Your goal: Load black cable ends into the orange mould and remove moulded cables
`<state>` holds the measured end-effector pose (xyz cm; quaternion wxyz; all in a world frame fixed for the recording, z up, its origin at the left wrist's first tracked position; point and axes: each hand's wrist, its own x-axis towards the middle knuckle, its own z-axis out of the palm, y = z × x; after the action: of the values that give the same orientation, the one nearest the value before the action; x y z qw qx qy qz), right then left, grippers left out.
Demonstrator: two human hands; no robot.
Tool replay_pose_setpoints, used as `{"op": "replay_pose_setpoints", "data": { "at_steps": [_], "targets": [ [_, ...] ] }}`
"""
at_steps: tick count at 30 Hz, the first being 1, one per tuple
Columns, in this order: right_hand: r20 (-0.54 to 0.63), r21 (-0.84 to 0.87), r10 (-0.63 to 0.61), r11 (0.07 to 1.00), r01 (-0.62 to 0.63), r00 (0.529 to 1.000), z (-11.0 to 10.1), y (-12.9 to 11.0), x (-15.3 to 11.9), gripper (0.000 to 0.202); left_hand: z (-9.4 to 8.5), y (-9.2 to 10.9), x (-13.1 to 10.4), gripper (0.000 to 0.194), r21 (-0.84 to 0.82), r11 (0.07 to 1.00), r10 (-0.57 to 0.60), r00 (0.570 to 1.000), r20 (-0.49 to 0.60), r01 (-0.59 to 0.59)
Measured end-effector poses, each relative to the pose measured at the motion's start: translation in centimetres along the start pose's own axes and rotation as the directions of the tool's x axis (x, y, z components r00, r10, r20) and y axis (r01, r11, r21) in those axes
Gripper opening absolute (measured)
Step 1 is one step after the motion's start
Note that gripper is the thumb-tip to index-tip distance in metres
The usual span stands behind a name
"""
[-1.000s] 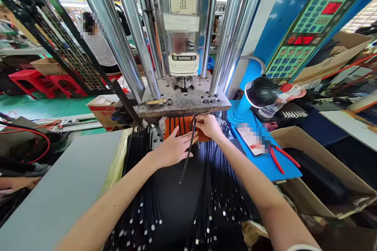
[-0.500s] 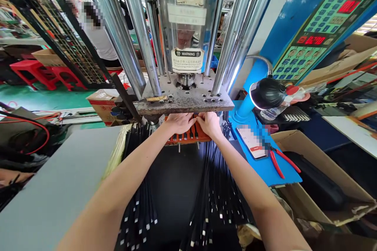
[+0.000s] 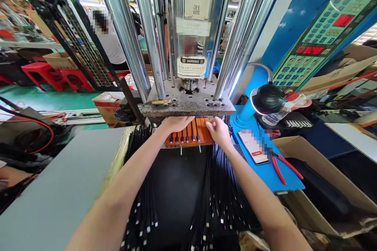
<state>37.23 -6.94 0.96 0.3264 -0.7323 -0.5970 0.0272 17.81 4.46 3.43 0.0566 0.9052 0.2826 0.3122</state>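
Observation:
An orange mould block (image 3: 206, 138) sits beneath the press's steel plate (image 3: 188, 106). Several black cables (image 3: 193, 130) lie in its slots, their plug ends toward me. My left hand (image 3: 177, 124) rests flat over the mould's left rear, fingers stretched to the right and partly under the plate edge. At the mould's right side, my right hand (image 3: 218, 130) has its fingers curled and thumb against them; whatever they may hold is too small to make out. Bundles of black cables with pale tips hang on the left (image 3: 144, 192) and right (image 3: 218, 192).
Steel guide columns (image 3: 243, 35) and a warning-labelled clear guard (image 3: 193, 66) stand above. On the right are a black lamp (image 3: 268, 99), a phone (image 3: 253, 148), red-handled pliers (image 3: 279, 166) and a cardboard box (image 3: 312, 208). A grey board (image 3: 67, 180) lies left. A person (image 3: 113, 49) is behind.
My right hand has moved right, away from the left hand, uncovering more of the orange mould and its cables. My left hand stays over the mould. The camera view has shifted slightly.

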Motion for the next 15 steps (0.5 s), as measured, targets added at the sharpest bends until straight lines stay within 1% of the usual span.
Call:
{"op": "replay_pose_setpoints", "data": {
  "at_steps": [1, 2, 3, 4, 5, 6, 7, 8, 9, 10, 11, 13, 14, 15],
  "targets": [
    [0.032, -0.056, 0.027, 0.998, -0.025, 0.999, -0.3, 1.0, -1.3, 0.023, -0.8, -0.5, -2.0, 0.040, 0.040, 0.998, -0.042, 0.999, 0.006, 0.042],
    [0.083, -0.138, 0.069, 0.989, -0.057, 0.994, -0.5, 2.0, -2.6, 0.027, -1.6, -1.2, -4.0, 0.039, 0.097, 0.989, -0.108, 0.994, -0.008, 0.108],
    [0.144, -0.233, 0.115, 0.969, -0.079, 0.983, -0.6, 2.7, -3.7, 0.031, -2.4, -2.0, -6.0, 0.038, 0.171, 0.964, -0.200, 0.979, -0.037, 0.203],
    [0.200, -0.321, 0.156, 0.943, -0.086, 0.967, -0.5, 3.3, -4.7, 0.033, -3.2, -3.0, -7.9, 0.037, 0.262, 0.909, -0.319, 0.946, -0.058, 0.323],
    [0.241, -0.387, 0.189, 0.918, -0.084, 0.952, -0.3, 3.5, -5.3, 0.034, -3.8, -4.0, -9.6, 0.037, 0.354, 0.826, -0.448, 0.892, -0.063, 0.440],
    [0.268, -0.424, 0.207, 0.902, -0.078, 0.941, 0.0, 3.6, -5.7, 0.032, -4.3, -5.0, -11.0, 0.038, 0.437, 0.727, -0.571, 0.820, -0.043, 0.530],
    [0.282, -0.435, 0.215, 0.897, -0.075, 0.935, 0.3, 3.6, -5.9, 0.029, -4.7, -6.0, -12.2, 0.038, 0.500, 0.640, -0.672, 0.741, -0.004, 0.583],
    [0.286, -0.430, 0.221, 0.899, -0.082, 0.932, 0.6, 3.5, -6.0, 0.026, -5.0, -7.0, -13.0, 0.036, 0.533, 0.587, -0.739, 0.672, 0.046, 0.609],
    [0.285, -0.413, 0.231, 0.905, -0.099, 0.930, 0.8, 3.4, -5.9, 0.022, -5.3, -7.8, -13.5, 0.033, 0.527, 0.573, -0.773, 0.628, 0.094, 0.628],
    [0.284, -0.391, 0.246, 0.912, -0.122, 0.927, 0.9, 3.4, -5.8, 0.019, -5.5, -8.4, -13.9, 0.029, 0.493, 0.574, -0.788, 0.604, 0.118, 0.653],
    [0.281, -0.365, 0.262, 0.919, -0.149, 0.923, 0.9, 3.4, -5.6, 0.019, -5.7, -8.9, -14.0, 0.027, 0.441, 0.577, -0.795, 0.596, 0.113, 0.687],
    [0.269, -0.317, 0.288, 0.928, -0.198, 0.919, 0.7, 3.6, -5.4, 0.022, -6.2, -9.2, -13.9, 0.022, 0.315, 0.593, -0.793, 0.605, 0.071, 0.741],
    [0.262, -0.304, 0.293, 0.929, -0.209, 0.920, 0.7, 3.7, -5.3, 0.024, -6.4, -9.0, -13.8, 0.021, 0.251, 0.615, -0.780, 0.623, 0.055, 0.748],
    [0.261, -0.305, 0.291, 0.930, -0.208, 0.920, 0.6, 3.7, -5.2, 0.026, -6.6, -8.7, -13.7, 0.019, 0.196, 0.650, -0.754, 0.654, 0.051, 0.734]
  ]
}}
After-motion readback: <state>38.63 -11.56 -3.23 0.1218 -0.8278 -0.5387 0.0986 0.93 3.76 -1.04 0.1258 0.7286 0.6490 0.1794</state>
